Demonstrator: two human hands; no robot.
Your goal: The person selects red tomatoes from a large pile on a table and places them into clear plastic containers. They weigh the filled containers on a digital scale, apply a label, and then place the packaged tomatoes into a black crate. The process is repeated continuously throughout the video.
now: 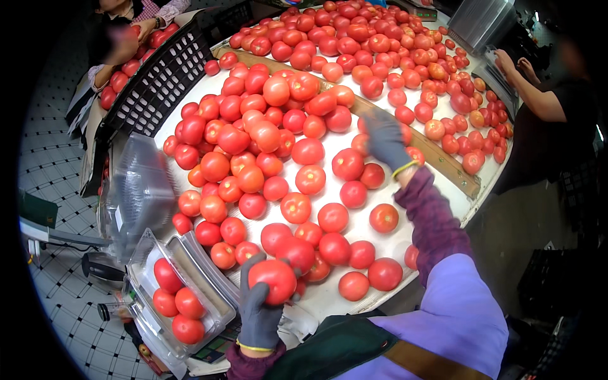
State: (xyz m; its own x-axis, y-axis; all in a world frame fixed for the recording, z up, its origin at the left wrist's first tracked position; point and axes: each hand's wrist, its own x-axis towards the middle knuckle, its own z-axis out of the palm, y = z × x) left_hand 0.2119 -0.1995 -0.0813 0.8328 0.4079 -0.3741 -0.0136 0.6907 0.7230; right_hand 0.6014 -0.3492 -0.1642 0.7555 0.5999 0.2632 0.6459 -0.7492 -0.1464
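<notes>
left hand (258, 313) clamped on a tomato (273, 280) at the table's (329, 297) near edge may drop it; right hand (385, 140) spread open over others.

Bright even overhead light, black fisheye rim, edges bent.

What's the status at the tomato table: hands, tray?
Left hand gripping a tomato. Right hand reaching among loose tomatoes. Clear tray holds four.

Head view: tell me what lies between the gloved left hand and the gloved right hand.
In the head view, loose red tomatoes on the white table fill the stretch between the left hand, gripping a tomato, and the right hand.
</notes>
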